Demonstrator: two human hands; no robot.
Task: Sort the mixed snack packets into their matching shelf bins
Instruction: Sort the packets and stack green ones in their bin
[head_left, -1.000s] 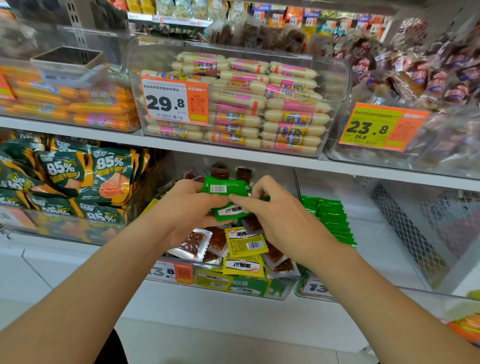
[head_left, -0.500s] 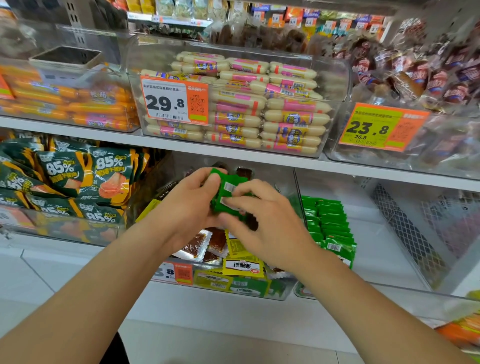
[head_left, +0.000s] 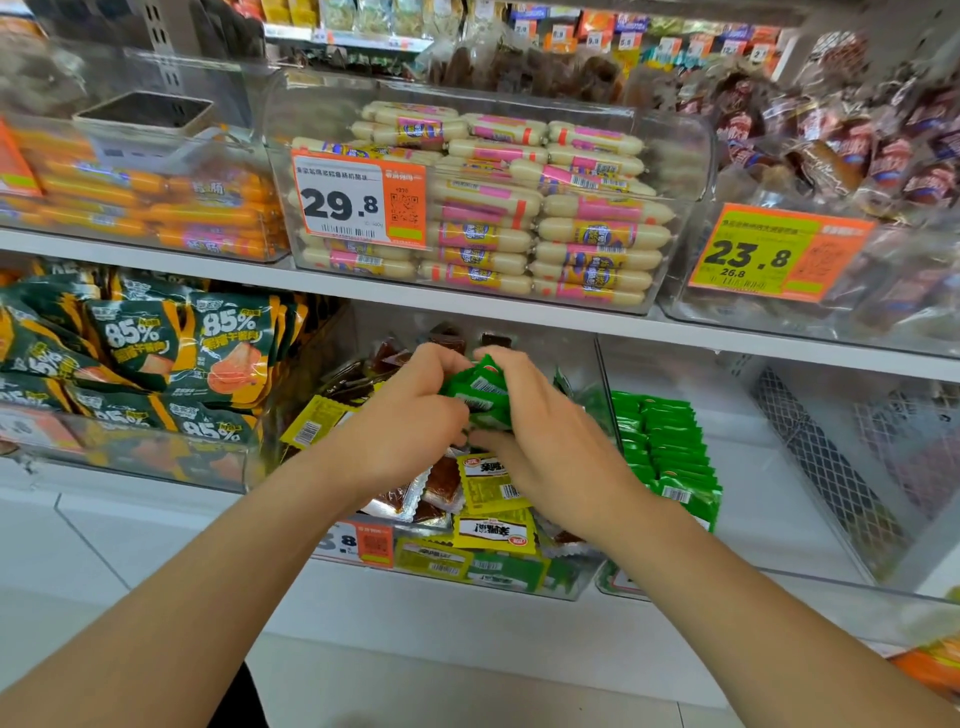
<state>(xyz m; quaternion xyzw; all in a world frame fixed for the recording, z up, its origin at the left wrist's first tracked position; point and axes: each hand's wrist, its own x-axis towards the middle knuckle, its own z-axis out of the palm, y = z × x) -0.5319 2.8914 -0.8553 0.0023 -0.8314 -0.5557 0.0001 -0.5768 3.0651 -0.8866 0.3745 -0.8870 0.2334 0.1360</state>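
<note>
Packets green, glossy, barcoded, bunched.

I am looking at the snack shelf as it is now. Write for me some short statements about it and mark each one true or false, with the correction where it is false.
1. The left hand and the right hand both grip green packets above the mixed bin. True.
2. The neighbouring bin on the right holds yellow packets. False: it holds a green row of packets.
3. The price tag on the sausage bin reads 23.8. False: it reads 29.8.
4. The pouches marked 85% lie to the left of the mixed bin. True.
</note>
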